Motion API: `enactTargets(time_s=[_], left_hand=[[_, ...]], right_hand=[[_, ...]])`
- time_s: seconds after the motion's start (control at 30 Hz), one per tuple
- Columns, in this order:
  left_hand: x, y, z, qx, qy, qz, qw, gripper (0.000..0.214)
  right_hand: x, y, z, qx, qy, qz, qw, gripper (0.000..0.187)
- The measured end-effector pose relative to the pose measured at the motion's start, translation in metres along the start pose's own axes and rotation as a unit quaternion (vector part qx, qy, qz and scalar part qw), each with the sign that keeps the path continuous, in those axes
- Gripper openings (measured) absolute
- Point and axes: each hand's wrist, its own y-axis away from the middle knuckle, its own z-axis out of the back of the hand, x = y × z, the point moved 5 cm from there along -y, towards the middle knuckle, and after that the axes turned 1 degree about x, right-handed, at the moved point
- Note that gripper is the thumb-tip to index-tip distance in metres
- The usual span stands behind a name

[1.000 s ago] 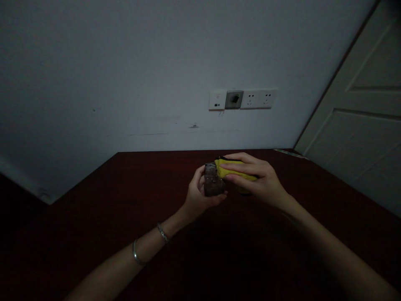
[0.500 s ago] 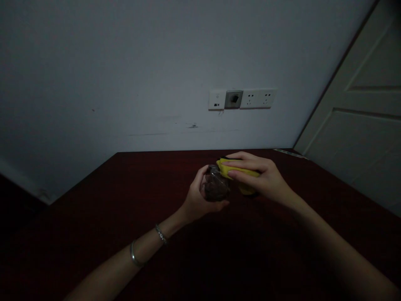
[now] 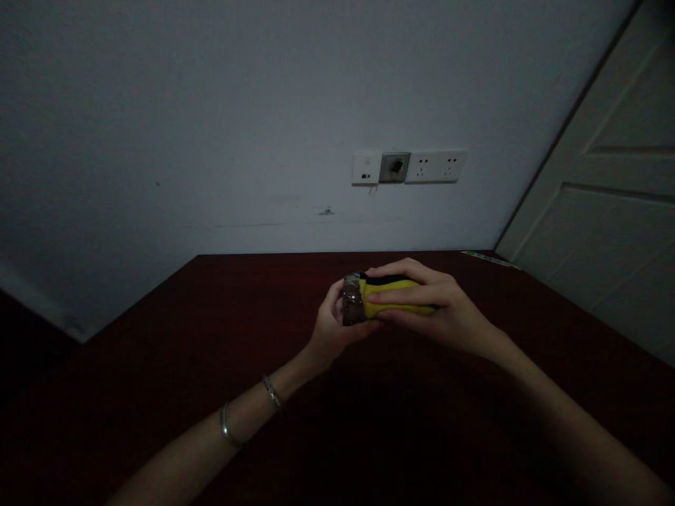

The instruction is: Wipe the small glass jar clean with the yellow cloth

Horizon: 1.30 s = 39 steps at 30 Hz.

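In the dim head view, my left hand [image 3: 331,320] is closed around a brown, glossy, rounded object [image 3: 353,298] with a clear, glass-like or plastic-like surface; its exact kind I cannot make out. My right hand [image 3: 429,299] grips a yellow cloth [image 3: 396,289] with a black part along its upper side. The cloth's left end presses against the right side of the brown object and covers part of it. Both hands are above the table, with the left thumb below the object.
A dark red tabletop [image 3: 237,302] spreads beneath my hands and meets a pale wall [image 3: 211,126] at the back. Sockets and a switch [image 3: 408,167] are set in the wall. At the right stands a panelled door [image 3: 622,211], with a thin strip [image 3: 490,258] near the table's back right corner.
My right hand has shifted the cloth left and slightly down over the brown object, covering more of it. The cloth's hanging lower part no longer shows. My left hand has barely moved.
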Motion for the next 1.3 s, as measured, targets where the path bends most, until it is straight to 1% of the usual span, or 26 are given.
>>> enactTargets(time_s=[0.07,0.13,0.2,0.27,0.33,0.4,0.47,0.63,0.73,0.83,0.9,0.93,0.97,1.1,1.13,1.2,1.3], left_hand=[[-0.001,-0.001,0.001,0.004,-0.016,-0.007,1.0,0.071],[-0.002,-0.002,0.002,0.011,-0.047,-0.025,0.999,0.076],[-0.001,-0.002,0.004,0.016,-0.076,-0.053,0.996,0.082],[0.0,-0.001,0.005,0.028,-0.11,-0.077,0.991,0.087],[0.001,-0.001,0.006,0.041,-0.151,-0.09,0.984,0.087],[0.002,0.0,0.006,0.05,-0.182,-0.092,0.978,0.086],[0.003,0.001,0.006,0.044,-0.18,-0.088,0.979,0.086],[0.012,-0.001,0.005,0.008,-0.082,-0.038,0.996,0.083],[0.015,-0.005,0.009,-0.025,-0.048,-0.016,0.998,0.076],[0.014,-0.007,0.012,-0.041,-0.035,-0.018,0.998,0.075],[0.012,-0.008,0.012,-0.042,-0.036,-0.017,0.998,0.077],[0.011,-0.007,0.012,-0.042,-0.04,-0.012,0.998,0.076],[0.011,-0.007,0.011,-0.044,-0.044,-0.009,0.998,0.075],[0.007,-0.005,0.008,-0.058,-0.059,-0.007,0.997,0.072],[0.007,-0.005,0.008,-0.061,-0.06,-0.005,0.996,0.072],[0.007,-0.006,0.008,-0.066,-0.052,0.004,0.996,0.07],[0.01,-0.006,0.009,-0.078,-0.029,0.015,0.996,0.07]], right_hand=[[0.0,0.0,0.0,0.002,0.0,-0.004,1.0,0.029],[-0.001,-0.001,0.0,-0.017,0.001,-0.02,1.0,0.027],[-0.005,-0.001,0.0,-0.04,0.0,-0.045,0.998,0.026],[-0.01,-0.001,-0.001,-0.051,-0.01,-0.079,0.996,0.026],[-0.016,-0.001,-0.002,-0.056,-0.024,-0.112,0.992,0.026],[-0.02,-0.001,-0.003,-0.065,-0.026,-0.13,0.989,0.024],[-0.021,-0.001,-0.003,-0.072,-0.008,-0.117,0.991,0.024],[-0.01,0.0,-0.006,-0.047,0.087,-0.024,0.995,0.025],[0.001,0.0,-0.008,-0.007,0.134,0.023,0.991,0.025],[0.01,0.0,-0.011,0.045,0.18,0.057,0.981,0.026],[0.011,0.0,-0.012,0.06,0.194,0.06,0.977,0.025],[0.01,0.0,-0.012,0.054,0.197,0.056,0.977,0.025],[0.008,0.0,-0.011,0.039,0.2,0.047,0.978,0.024],[-0.002,0.003,-0.007,-0.061,0.212,0.004,0.975,0.024],[-0.003,0.003,-0.007,-0.075,0.211,0.001,0.975,0.024],[-0.003,0.004,-0.01,-0.069,0.207,0.006,0.976,0.025],[0.003,0.003,-0.016,-0.002,0.205,0.032,0.978,0.026]])
